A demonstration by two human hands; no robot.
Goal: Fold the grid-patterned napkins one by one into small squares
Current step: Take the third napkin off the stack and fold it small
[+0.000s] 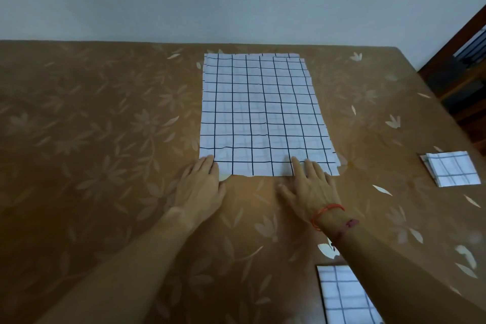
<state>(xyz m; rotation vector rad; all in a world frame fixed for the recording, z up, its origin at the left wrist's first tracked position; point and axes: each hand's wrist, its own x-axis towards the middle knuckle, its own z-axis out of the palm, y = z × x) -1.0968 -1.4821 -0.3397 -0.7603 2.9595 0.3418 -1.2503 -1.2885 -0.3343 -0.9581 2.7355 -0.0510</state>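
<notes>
I read the grid-patterned napkin [263,113] lying flat on the table [92,126], its layers slightly offset at the far edge. Left hand [201,187] and right hand [309,187] rest on its near edge, fingers straight, grasping nothing. Risk: pinching one layer only, or lifting the corners unevenly, would skew the fold.

No text, label, brand, number or sign can be read anywhere. The spread napkin [263,113] in the middle of the desk [105,139] bears only dark grid lines on white. So do the folded napkin [451,171] by the right edge and the other folded napkin [342,294] at the near edge. The desk covering shows only a pale flower-and-leaf print.
</notes>
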